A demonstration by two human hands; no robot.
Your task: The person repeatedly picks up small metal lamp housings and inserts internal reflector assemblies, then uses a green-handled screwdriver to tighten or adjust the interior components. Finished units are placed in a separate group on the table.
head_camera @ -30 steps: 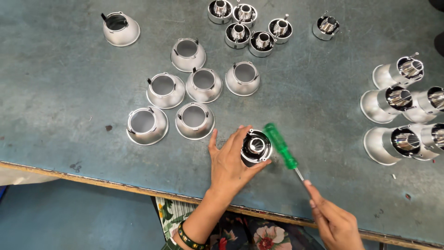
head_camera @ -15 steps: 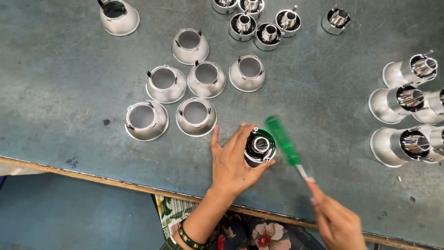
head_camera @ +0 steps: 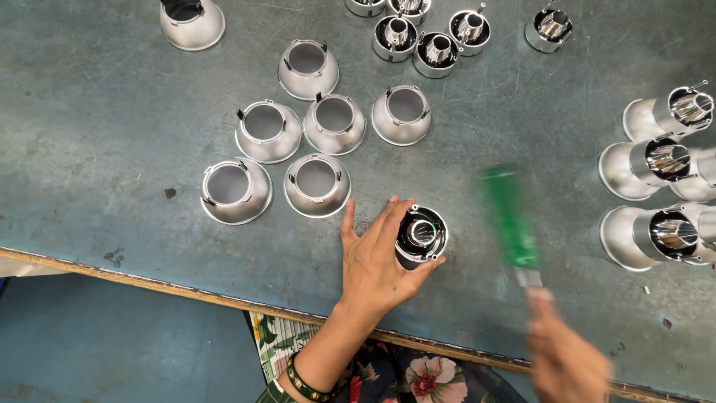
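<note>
My left hand (head_camera: 377, 260) grips a small round black and chrome lamp part (head_camera: 421, 236) that stands on the grey-blue table (head_camera: 104, 149). My right hand (head_camera: 567, 358) is blurred near the table's front edge and holds a screwdriver by its metal end. Its green handle (head_camera: 507, 216) points away from me, to the right of the lamp part and apart from it.
Several empty silver cone-shaped housings (head_camera: 317, 185) stand left of my left hand. Assembled housings (head_camera: 656, 235) lie on their sides at the right edge. Several small chrome parts (head_camera: 437, 51) stand at the back. The table's wooden front edge (head_camera: 186, 292) runs below my hands.
The screwdriver has swung to the right and lifted, away from the lamp part, and is blurred now. My left hand stays on the lamp part.
</note>
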